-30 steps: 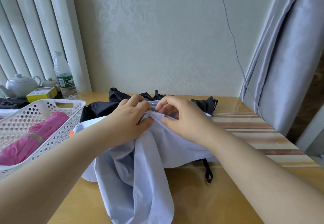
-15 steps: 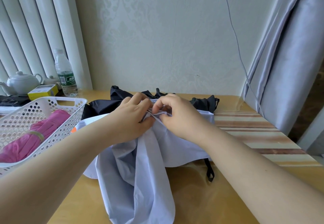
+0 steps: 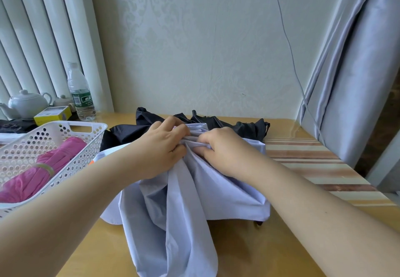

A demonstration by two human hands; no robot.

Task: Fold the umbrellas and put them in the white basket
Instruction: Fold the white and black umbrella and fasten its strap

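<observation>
Pale lavender umbrella [image 3: 184, 207] lying collapsed on the yellow-wood bench [image 3: 270, 250], canopy loose, folds spilling toward the near edge. Left hand [image 3: 160, 148] at the top of the canopy, fingers curled into gathered cloth: grip grasping the fabric. Right hand [image 3: 223, 148] just beside it, nearly touching, fingertips tucked under and pinching a pleat of the same canopy: grip likewise grasping fabric. Black umbrella [image 3: 216, 122] directly behind the pale one, crumpled and unfolded, touching it along the far side; a dark strap end [image 3: 259, 223] visible under the right edge of the pale canopy. White basket [image 3: 91, 144] at the left of the bench, perforated walls, close beside the pale canopy. Pink umbrella [image 3: 43, 170] inside the basket, folded and bound by a band. Small orange part [image 3: 91, 162] showing between basket and pale cloth; nature not determinable. Beyond the basket: water bottle [image 3: 79, 94], white teapot [image 3: 27, 104], yellow box [image 3: 53, 114]. Striped cloth [image 3: 313, 164] on the right of the bench, grey curtain [image 3: 357, 70] beside it, thin cable [image 3: 290, 44] down the wall.
</observation>
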